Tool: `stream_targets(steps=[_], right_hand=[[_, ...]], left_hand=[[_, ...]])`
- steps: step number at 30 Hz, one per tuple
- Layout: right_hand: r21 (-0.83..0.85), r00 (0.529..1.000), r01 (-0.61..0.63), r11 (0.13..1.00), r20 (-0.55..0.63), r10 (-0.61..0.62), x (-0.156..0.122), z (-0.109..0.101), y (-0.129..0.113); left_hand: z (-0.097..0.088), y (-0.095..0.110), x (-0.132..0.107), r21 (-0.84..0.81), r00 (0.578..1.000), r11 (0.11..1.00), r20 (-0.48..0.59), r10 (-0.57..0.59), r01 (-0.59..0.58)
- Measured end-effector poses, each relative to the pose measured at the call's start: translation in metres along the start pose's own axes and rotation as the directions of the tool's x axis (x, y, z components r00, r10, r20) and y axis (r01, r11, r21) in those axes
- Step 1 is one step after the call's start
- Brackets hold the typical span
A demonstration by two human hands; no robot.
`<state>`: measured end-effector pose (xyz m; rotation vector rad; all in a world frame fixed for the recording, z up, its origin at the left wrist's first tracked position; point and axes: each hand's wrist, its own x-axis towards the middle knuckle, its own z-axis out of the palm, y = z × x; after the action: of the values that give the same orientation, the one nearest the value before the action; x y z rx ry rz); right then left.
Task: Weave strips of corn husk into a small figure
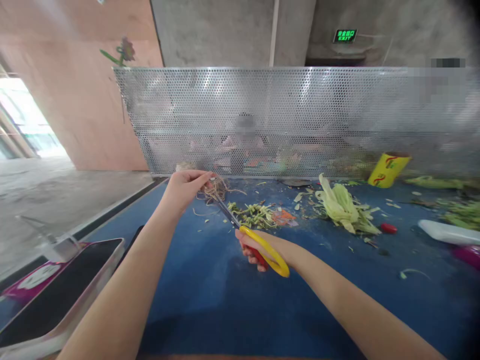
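Note:
Scissors [264, 247] with one yellow and one red handle are held in my right hand [252, 248], its fingers wrapped round the red loop. Their blades point up and left, with the tips by a tangle of thin brown root-like strands [217, 191]. Above that tangle, my left hand [189, 186] has thumb and fingers pressed together. What it pinches at the fingertips is too small to make out. Just right of the blades lies a heap of green stem pieces [253, 215], with orange shreds [283, 217] beside it.
Pale green husk leaves [341, 205], a red piece [388, 228], a yellow wrapper [389, 170] and a white-handled item [448, 232] lie on the blue table [202, 300]. A phone [63, 295] and charger [62, 248] are at left. A perforated metal screen [225, 100] stands behind.

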<state>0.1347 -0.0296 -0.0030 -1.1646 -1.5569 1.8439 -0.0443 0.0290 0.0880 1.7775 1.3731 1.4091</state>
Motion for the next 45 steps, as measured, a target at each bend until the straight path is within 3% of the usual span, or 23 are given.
stream_targets(steps=[4, 10, 17, 38, 45], right_hand=[[0.322, 0.987, -0.080, 0.943, 0.156, 0.030, -0.006, -0.001, 0.003], [0.428, 0.979, -0.093, 0.899, 0.205, 0.004, -0.018, -0.008, -0.006], [0.454, 0.976, -0.086, 0.887, 0.216, -0.016, -0.026, -0.013, -0.011], [0.482, 0.987, -0.053, 0.874, 0.160, -0.029, -0.031, -0.013, -0.015], [0.446, 0.980, -0.085, 0.891, 0.199, -0.006, -0.034, -0.011, -0.016]], left_hand=[[0.013, 0.001, -0.009, -0.044, 0.998, 0.998, 0.041, 0.044, -0.042], [0.021, 0.007, -0.018, -0.049, 0.993, 0.999, 0.117, 0.019, -0.014], [0.023, 0.014, -0.025, 0.049, 0.976, 0.993, 0.197, 0.092, -0.103], [0.021, 0.011, -0.024, 0.090, 0.955, 0.988, 0.281, 0.098, -0.128], [0.014, 0.013, -0.026, 0.124, 0.940, 0.980, 0.324, 0.106, -0.153]])
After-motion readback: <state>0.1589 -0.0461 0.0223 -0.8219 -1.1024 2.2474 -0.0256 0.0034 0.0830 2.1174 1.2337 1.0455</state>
